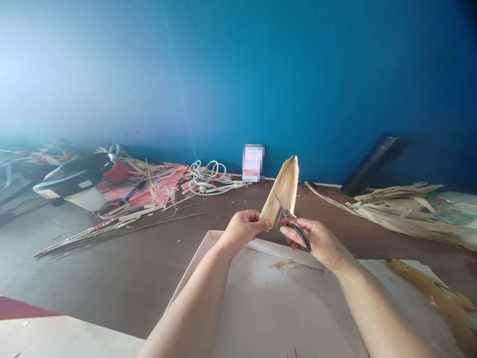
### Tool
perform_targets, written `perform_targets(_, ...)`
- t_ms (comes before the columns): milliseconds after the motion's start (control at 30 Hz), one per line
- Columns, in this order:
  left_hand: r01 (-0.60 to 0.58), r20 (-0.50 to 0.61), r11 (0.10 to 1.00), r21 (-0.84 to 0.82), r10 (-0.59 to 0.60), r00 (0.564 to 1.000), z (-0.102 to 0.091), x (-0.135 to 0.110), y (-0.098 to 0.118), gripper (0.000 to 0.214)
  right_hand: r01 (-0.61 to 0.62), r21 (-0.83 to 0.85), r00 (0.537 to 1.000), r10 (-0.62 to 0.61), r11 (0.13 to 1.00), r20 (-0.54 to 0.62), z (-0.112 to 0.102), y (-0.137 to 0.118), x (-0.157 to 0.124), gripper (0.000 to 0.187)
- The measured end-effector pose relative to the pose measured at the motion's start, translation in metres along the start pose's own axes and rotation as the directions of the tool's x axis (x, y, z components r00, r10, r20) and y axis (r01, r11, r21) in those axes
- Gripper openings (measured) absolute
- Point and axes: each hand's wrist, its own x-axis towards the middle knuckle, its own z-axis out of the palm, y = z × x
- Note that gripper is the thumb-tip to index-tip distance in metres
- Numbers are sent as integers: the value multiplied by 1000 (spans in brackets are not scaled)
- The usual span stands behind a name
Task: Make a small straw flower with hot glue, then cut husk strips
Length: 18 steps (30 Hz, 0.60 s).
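My left hand (244, 227) is closed on the lower end of a dried, tan leaf sheath (286, 188) and holds it upright above a white sheet of card (268, 298). My right hand (316, 239) grips a pair of scissors (288, 219) with dark handles. The thin blades lie against the lower part of the sheath. A small tan offcut (283, 264) lies on the card just below the hands.
A bundle of thin sticks (122, 226), pink paper (149, 194), a marker (132, 192) and a coiled pale cord (208, 177) lie at the back left on the brown floor. More dried sheaths (406, 211) are piled at right. A black roll (372, 164) leans on the blue wall.
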Motion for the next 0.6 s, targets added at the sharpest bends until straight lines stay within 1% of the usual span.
perform_targets(100,-21,-23,981,-194,17,1000,2,0,0,26,7,21,1000,-7,1000,21,8,-3,-2,47)
perform_targets(167,-47,-82,946,-321,22,996,3,0,1,26,7,50,999,-9,999,39,13,-5,-3,50)
perform_targets(233,-67,-142,914,-401,11,990,4,1,3,27,-2,63,999,-1,998,43,18,-8,-5,49)
perform_targets(333,-90,-185,890,-448,6,983,5,0,5,28,-25,76,998,21,997,52,25,-10,-8,45)
perform_targets(433,-109,-203,876,-471,13,979,7,0,6,28,-49,128,994,36,991,103,34,-9,-9,45)
perform_targets(500,-116,-212,866,-487,12,977,9,0,6,27,-61,152,991,41,986,130,38,-8,-9,45)
perform_targets(600,-112,-203,857,-503,8,979,10,0,6,24,-83,166,988,60,983,139,41,-7,-8,45)
